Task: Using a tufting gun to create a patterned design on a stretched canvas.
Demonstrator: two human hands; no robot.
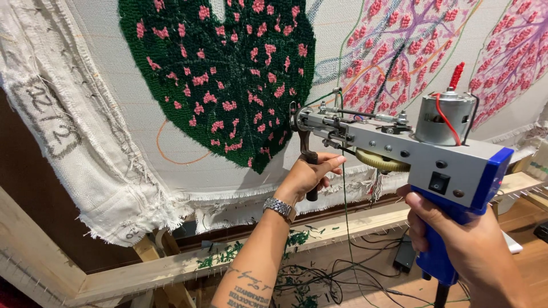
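A grey and blue tufting gun points left at a white cloth stretched on a wooden frame. My left hand grips the gun's black front handle below the needle end. My right hand is wrapped around the blue rear grip. The needle tip sits at the lower right edge of a dark green tufted leaf with pink spots. A green yarn strand hangs from the gun toward the floor. A metal watch is on my left wrist.
Pink and purple tufted leaves fill the cloth's upper right. The wooden frame bar runs below the cloth, with green yarn scraps on it. Black cables lie tangled on the floor underneath.
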